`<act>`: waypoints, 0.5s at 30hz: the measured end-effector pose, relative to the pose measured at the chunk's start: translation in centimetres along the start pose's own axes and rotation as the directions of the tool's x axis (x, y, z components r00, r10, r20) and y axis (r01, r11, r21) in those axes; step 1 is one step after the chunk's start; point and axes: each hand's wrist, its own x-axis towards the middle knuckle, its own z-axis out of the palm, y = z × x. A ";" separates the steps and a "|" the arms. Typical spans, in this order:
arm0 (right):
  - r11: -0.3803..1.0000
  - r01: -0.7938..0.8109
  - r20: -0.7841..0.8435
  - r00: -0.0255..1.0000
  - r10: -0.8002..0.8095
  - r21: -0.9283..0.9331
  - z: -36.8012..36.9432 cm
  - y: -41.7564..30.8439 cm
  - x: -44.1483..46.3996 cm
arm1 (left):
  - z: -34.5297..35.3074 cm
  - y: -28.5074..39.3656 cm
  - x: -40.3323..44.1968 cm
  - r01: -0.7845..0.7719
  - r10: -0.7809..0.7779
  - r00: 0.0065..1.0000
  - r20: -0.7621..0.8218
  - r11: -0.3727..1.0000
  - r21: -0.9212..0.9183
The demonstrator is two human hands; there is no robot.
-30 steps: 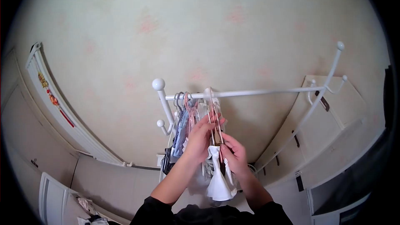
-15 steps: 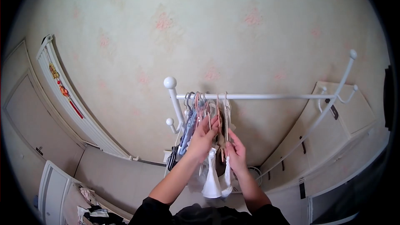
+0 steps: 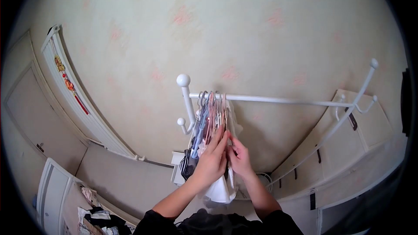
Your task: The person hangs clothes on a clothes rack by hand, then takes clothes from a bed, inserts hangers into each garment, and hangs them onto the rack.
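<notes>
Hangers with clothes (image 3: 201,132) hang bunched at the left end of a white rail (image 3: 278,99), some blue, some pink. My left hand (image 3: 212,159) lies along the front of the bunch, its fingers stretched upward against the pink hangers. Close beside it, my right hand (image 3: 239,156) has its fingers bent and closed at the edge of the rightmost hanger, whose lower part is hidden by the hands. A white garment (image 3: 218,190) hangs below my hands. At the bunch's left side shows a black-and-white striped garment (image 3: 184,164).
The rack's upright with a round white knob (image 3: 183,80) stands left of the hangers. Drawers with dark handles (image 3: 344,135) are at the right. A radiator (image 3: 89,100) is on the left wall, and piled clothes (image 3: 100,219) lie at the lower left.
The rightmost hangers have slid left along the rail, tighter against the others. My right hand has moved left, and both hands are now almost touching. The view has shifted slightly.
</notes>
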 end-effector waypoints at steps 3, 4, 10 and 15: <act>1.000 -0.001 -0.051 0.999 0.001 -0.001 -0.3 0.8 0.1 | -1.7 0.9 -0.7 0.013 -0.009 0.999 0.035 0.993 -0.117; 1.000 -0.004 -0.062 0.998 0.003 -0.003 -0.4 1.4 -0.2 | -2.8 0.9 -1.4 -0.012 0.019 0.999 0.049 0.990 -0.137; 0.907 0.133 -0.345 0.895 -0.283 -0.400 -3.0 7.0 -5.2 | -6.4 -3.8 -10.0 0.179 -0.235 0.972 -0.005 0.754 -0.632; 0.997 -0.080 -0.619 0.783 0.066 0.005 -2.5 16.0 -12.9 | -9.7 -10.5 -20.8 0.385 -0.704 0.705 -0.084 0.479 -0.789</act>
